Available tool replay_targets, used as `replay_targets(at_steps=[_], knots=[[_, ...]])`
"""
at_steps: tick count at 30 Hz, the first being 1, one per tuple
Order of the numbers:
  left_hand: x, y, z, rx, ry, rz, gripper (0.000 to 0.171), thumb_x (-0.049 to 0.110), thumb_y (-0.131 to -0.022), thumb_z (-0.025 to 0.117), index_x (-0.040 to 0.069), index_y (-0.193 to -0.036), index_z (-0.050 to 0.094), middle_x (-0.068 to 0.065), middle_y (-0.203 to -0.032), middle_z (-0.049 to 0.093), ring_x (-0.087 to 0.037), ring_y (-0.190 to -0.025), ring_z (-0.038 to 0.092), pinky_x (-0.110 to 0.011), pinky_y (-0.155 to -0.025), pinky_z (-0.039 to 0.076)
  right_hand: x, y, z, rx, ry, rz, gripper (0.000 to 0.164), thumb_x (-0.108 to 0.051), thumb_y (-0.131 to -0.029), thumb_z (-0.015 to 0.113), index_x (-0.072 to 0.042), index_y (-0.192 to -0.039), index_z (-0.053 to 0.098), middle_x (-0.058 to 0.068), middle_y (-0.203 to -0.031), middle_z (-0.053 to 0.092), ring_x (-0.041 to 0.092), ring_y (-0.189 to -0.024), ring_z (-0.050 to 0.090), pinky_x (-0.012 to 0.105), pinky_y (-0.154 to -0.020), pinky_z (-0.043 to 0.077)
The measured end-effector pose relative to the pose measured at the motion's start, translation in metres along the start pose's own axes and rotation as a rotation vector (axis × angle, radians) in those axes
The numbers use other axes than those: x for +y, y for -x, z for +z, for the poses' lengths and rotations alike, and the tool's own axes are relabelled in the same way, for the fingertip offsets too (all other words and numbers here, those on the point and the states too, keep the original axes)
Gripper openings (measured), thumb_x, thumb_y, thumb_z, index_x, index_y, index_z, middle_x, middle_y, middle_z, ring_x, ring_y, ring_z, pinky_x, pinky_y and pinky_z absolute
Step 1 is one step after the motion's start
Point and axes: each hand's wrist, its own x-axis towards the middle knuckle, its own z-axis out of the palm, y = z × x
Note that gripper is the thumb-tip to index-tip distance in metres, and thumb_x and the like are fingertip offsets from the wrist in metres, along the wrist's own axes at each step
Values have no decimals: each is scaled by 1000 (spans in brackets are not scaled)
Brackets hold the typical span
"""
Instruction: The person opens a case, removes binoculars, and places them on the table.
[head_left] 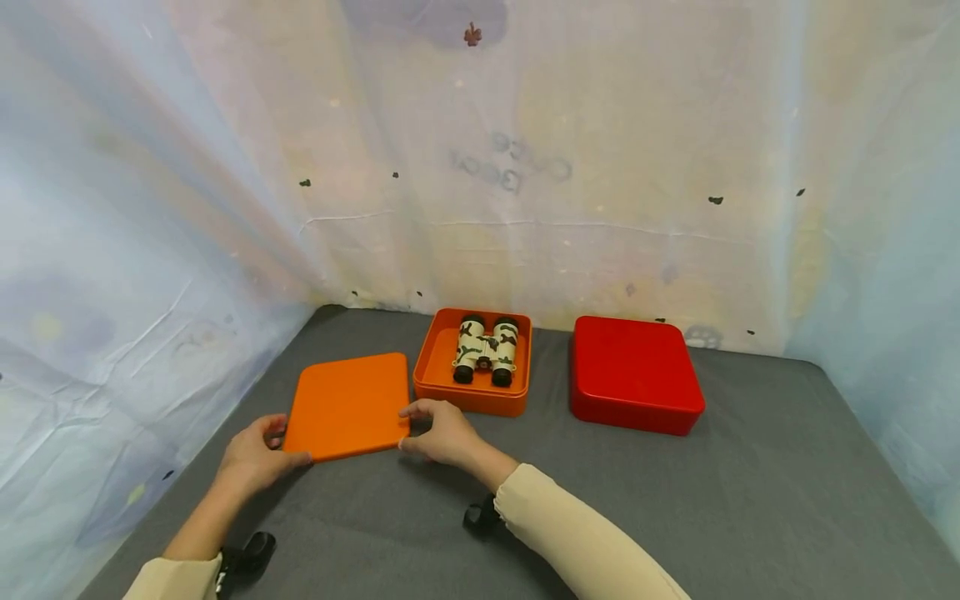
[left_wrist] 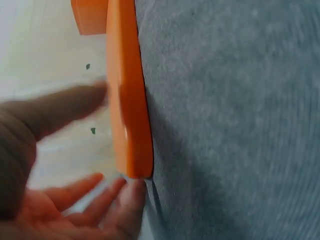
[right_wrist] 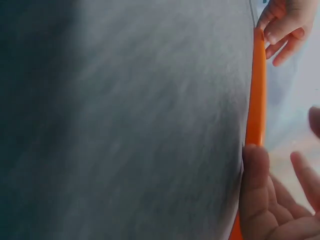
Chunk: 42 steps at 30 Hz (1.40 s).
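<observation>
A flat orange lid (head_left: 348, 404) lies on the grey cloth, left of the matching orange box. At the lid's front left corner is my left hand (head_left: 253, 457), fingers spread along its left side and the thumb by the front edge. My right hand (head_left: 444, 433) is at the lid's right side, where the thumb (right_wrist: 256, 165) touches the edge and other fingers stand apart. Inside the open orange box (head_left: 471, 402) lies a pair of camouflage-patterned binoculars (head_left: 486, 350) with black ends.
A closed red box (head_left: 636, 367) stands on the grey cloth (head_left: 750, 492) to the right of the orange one. A pale printed curtain (head_left: 600, 125) hangs behind and at both sides. Black devices (head_left: 251, 558) are worn on both wrists.
</observation>
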Motion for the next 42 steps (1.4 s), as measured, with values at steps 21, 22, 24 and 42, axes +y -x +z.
replay_targets(at_steps=[21,22,24,42], knots=[[61,-32,32,97,252,291,58,33,-93,64,6,-140,45,-18,-143,46,-40,-127,48,-52,-101,45,5,45,-56,-56,74,-224,29,-22,-90,67,-18,-118,65,12,-117,66,25,-90,67,24,-76,54],[66,-35,35,90,272,293,56,31,-93,64,6,-139,46,-17,-143,46,-39,-128,48,-52,-101,45,4,46,-58,-47,78,-232,29,-22,-90,67,-18,-118,65,10,-117,66,25,-91,67,24,-76,54],[76,-41,42,71,294,290,53,29,-93,65,8,-138,48,-15,-143,47,-38,-128,49,-51,-101,46,4,48,-62,-26,88,-249,29,-22,-90,67,-18,-118,65,7,-116,67,24,-92,66,25,-76,54],[115,-77,67,-99,353,239,53,30,-94,62,19,-143,46,-8,-147,46,-31,-128,52,-46,-97,50,3,35,-118,206,244,-372,28,-21,-86,66,-13,-112,67,9,-112,68,28,-92,65,44,-83,55]])
